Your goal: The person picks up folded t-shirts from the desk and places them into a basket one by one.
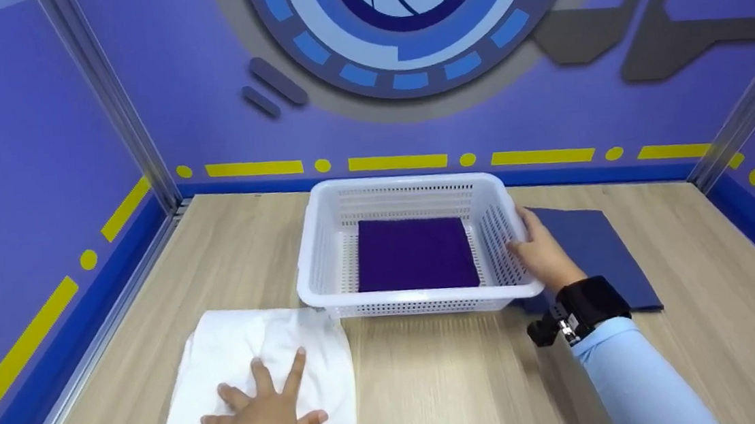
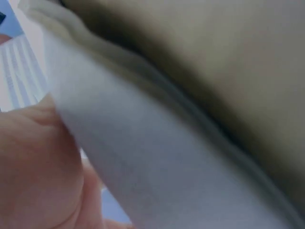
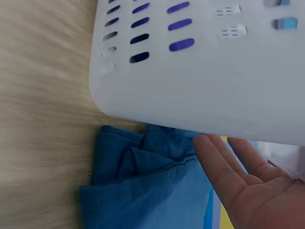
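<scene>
My left hand lies with fingers spread on a folded white cloth at the front left. In the left wrist view the cloth's layered edge fills much of the picture beside the thumb. My right hand grips the right rim of a white plastic basket, thumb over the rim and fingers along the outside. A folded dark purple cloth lies flat on the basket's floor. Right of the basket is a folded blue cloth, partly behind the hand; its fabric folds show in the right wrist view.
A wood-grain table carries everything. Purple-blue panels with yellow marks stand along the back and both sides, joined by metal posts. The basket stands near the back panel.
</scene>
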A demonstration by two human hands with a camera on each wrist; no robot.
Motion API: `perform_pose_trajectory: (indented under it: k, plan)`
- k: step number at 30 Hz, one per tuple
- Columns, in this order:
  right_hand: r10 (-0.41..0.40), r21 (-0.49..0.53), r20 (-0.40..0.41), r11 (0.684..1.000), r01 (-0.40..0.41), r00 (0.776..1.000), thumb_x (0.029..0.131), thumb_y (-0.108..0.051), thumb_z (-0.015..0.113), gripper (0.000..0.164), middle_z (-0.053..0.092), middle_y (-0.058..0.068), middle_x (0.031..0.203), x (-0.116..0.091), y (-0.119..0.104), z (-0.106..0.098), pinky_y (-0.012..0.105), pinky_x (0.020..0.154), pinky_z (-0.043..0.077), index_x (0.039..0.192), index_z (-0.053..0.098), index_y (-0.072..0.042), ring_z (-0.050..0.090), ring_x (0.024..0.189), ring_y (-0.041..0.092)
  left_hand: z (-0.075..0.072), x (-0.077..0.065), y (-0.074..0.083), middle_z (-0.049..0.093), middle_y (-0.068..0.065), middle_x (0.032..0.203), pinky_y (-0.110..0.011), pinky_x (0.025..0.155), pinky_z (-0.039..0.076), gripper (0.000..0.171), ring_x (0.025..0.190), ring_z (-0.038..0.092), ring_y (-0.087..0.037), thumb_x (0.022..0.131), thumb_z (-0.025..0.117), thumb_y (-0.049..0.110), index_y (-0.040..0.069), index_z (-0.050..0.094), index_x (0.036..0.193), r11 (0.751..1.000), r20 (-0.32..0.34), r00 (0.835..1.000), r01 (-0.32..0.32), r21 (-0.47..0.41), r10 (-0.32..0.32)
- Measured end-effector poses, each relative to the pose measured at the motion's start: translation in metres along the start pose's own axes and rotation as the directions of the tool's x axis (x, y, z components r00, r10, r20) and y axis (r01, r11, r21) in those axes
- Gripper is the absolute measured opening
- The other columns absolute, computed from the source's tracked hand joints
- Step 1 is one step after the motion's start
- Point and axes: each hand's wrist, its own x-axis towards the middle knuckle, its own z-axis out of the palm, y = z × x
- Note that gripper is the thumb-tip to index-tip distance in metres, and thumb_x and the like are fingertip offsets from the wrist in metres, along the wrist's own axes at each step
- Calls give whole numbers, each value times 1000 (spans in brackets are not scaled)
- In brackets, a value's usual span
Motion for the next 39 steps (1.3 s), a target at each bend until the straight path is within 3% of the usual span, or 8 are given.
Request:
perform_pose_trajectory:
  k: [5,10,18,23,29,34,39]
  plan:
    - [12,9,8,1000,-12,1000,100,-1,41,76,24,33,159,0,-1,1,67,108,38,163,-2,-8,39,137,52,2,-9,13,28,-41,152,-91,79,28,97,119,21,-84,80,65,73,33,26,160,999,74,997,12,-47,-8]
    - [-4,2,-2,1000,4,1000,99,0,43,76,25,35,157,1,-2,1,67,109,36,162,0,-5,38,137,52,6,-15,33,31,-43,148,-90,78,32,99,116,23,-85,77,69,72,30,32,158,998,40,999,23,-62,-20]
    - [0,1,-9,1000,0,1000,99,0,44,77,26,35,157,1,-4,-2,66,110,36,162,0,-5,38,138,52,12,-15,70,43,-45,138,-81,71,47,97,107,40,-81,69,69,78,34,45,153,994,-109,994,20,112,-8]
    - [9,5,4,1000,-9,1000,99,-1,43,77,26,34,157,1,-3,0,67,109,36,163,-1,-7,38,137,52,15,-17,94,40,-50,137,-79,73,48,94,110,43,-78,68,70,78,43,44,151,991,-86,996,12,133,-1]
    - [7,21,-3,1000,-7,1000,99,0,43,77,27,34,156,1,-5,-2,67,108,38,163,0,-8,40,136,52,15,-18,120,41,-44,142,-74,72,53,94,110,48,-74,69,67,80,43,44,152,985,-42,999,-13,171,21]
    - [18,18,-1,1000,-18,1000,99,0,44,76,27,34,156,2,-4,0,66,108,39,163,1,-8,41,136,52,1,-16,107,38,-38,149,-71,70,54,95,116,45,-71,67,70,78,45,43,152,994,65,996,-64,86,58]
    - [7,14,-13,1000,-6,1000,98,1,44,76,28,34,156,1,-2,2,66,108,38,162,3,-6,40,136,51,-17,-11,70,27,-24,162,-87,74,39,103,131,19,-75,60,84,65,46,42,152,982,127,974,-182,-56,188]
